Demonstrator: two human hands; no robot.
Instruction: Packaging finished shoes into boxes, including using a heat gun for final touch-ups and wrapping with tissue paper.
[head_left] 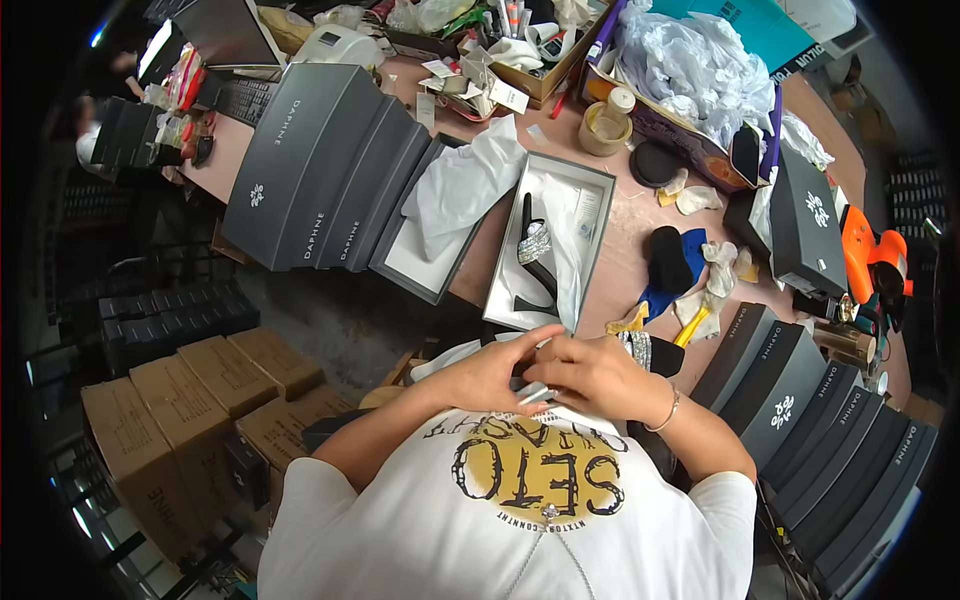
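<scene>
My two hands meet in front of my chest, the fingers bent and closed together. Between the fingertips of my left hand [480, 372] and my right hand [598, 376] shows a small silver-grey piece [534, 393] with something dark beside it; its kind is mostly hidden. From behind my right hand sticks out a black sandal [664, 356] with a glittering stone-set strap; whether the silver piece belongs to it, I cannot tell. Just beyond my hands, another black heeled sandal [538, 262] with a sparkling strap lies on white tissue in an open shoe box [600, 235].
Dark shoe boxes [300, 170] stand at the left, more [830, 440] at the right. A lid with white paper [460, 185], a glue jar [606, 125], stained cloths [712, 290] and an orange tool [872, 260] lie around. Brown cartons [180, 420] are stacked at lower left.
</scene>
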